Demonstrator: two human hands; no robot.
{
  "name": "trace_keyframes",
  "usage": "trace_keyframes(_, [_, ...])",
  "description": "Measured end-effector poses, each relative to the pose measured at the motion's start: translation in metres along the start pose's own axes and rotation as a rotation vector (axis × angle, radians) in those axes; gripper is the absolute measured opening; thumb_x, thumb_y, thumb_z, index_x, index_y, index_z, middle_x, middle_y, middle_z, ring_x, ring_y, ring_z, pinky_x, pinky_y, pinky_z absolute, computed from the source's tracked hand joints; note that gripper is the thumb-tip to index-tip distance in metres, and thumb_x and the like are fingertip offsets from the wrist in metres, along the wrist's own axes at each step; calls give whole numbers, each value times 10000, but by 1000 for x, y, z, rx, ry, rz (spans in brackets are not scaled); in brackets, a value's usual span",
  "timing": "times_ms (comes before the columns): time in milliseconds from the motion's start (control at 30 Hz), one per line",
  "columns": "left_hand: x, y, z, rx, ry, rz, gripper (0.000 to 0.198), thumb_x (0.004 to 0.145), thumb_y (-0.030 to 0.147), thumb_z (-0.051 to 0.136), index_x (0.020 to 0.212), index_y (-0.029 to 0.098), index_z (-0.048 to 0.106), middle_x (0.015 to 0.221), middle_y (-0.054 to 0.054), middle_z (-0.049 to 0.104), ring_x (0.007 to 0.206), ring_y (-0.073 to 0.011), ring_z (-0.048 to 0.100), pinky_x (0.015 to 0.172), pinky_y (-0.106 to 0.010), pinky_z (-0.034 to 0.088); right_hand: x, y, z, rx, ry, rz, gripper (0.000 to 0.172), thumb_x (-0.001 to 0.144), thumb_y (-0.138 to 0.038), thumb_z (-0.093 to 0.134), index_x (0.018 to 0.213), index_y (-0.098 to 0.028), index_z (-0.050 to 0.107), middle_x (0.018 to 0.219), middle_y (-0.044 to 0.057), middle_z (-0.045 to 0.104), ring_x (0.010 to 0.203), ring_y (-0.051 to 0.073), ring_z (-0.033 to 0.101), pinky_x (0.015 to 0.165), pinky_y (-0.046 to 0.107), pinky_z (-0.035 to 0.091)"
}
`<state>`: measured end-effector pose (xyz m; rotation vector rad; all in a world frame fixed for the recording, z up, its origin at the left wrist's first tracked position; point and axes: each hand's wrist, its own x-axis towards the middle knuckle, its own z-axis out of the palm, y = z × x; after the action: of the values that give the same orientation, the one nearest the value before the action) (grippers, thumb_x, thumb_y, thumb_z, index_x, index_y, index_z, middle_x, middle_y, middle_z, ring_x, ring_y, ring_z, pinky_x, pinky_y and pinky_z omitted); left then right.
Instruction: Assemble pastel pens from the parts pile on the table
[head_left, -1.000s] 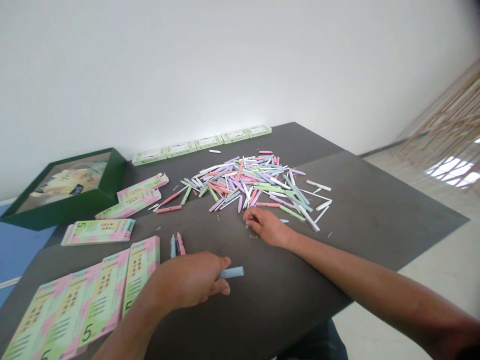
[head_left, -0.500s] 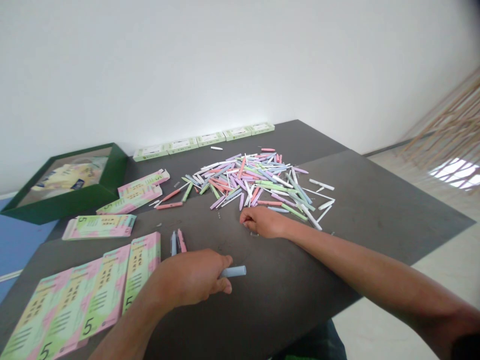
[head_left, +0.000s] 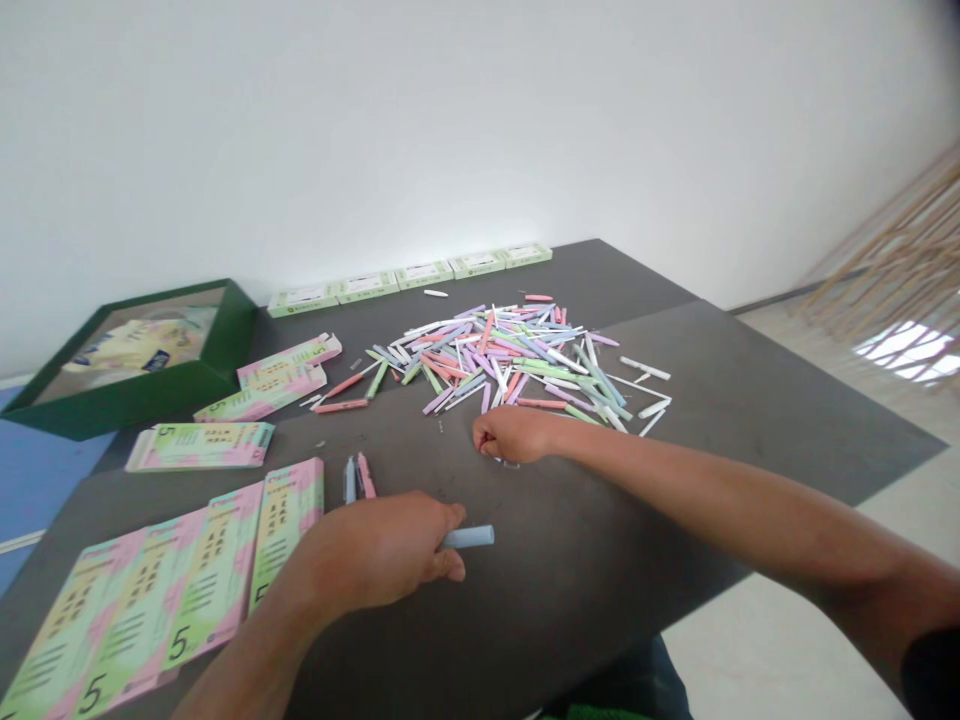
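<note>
My left hand is closed around a pale blue pen barrel, whose open-looking end points right. Beyond that hand lie a blue pen and a pink pen, side by side and partly covered by it. My right hand rests low over the table with its fingers curled together; whatever they pinch is hidden. Small clear pieces show just under those fingers. A heap of pastel pen parts in pink, green, purple, blue and white spreads beyond the right hand.
Several pink-and-green cartons lie in a row at the left front, with more cartons behind. A dark green box holding packets stands at the far left. Flat light-green boxes line the wall side of the dark table.
My right hand has shifted slightly left and stays near the clear pieces. My left hand keeps the blue barrel in almost the same place.
</note>
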<state>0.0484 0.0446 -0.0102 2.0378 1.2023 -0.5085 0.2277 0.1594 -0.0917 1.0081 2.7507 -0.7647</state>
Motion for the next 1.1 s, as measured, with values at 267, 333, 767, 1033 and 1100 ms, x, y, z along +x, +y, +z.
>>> trace_keyframes(267, [0,-1,-1,-32,-6,13,257,815,342,484,999,207,601,804,-37,678,587,-167,603,490,-218,415,-3,-2,3,-63,13,-42,176,738,-147,497,820,-149,653,785,40,680,681,133,578,528,197,321])
trace_keyframes(333, [0,-2,0,-32,-2,22,265,815,344,481,1011,207,596,810,-39,677,587,-167,605,485,-216,413,-4,0,5,-62,29,-55,170,739,-147,498,821,-150,647,788,40,678,680,134,576,529,199,321])
trace_keyframes(767, [2,-4,2,-19,20,20,344,808,351,482,1102,196,571,833,-50,680,621,-175,618,488,-216,417,-8,3,8,-31,45,-88,153,747,-157,508,831,-159,636,808,30,668,705,133,569,556,197,333])
trace_keyframes(1033, [1,-5,3,-17,32,21,375,808,363,468,1129,191,560,850,-55,685,632,-178,620,504,-223,428,-10,0,7,-41,25,-81,167,751,-143,499,845,-158,635,851,38,670,731,135,575,576,196,344])
trace_keyframes(1100, [1,-5,3,-25,27,23,388,813,362,458,1148,191,552,865,-57,687,647,-182,626,518,-228,436,-10,0,7,-50,25,-84,159,755,-145,499,845,-158,630,857,39,668,735,137,575,580,198,345])
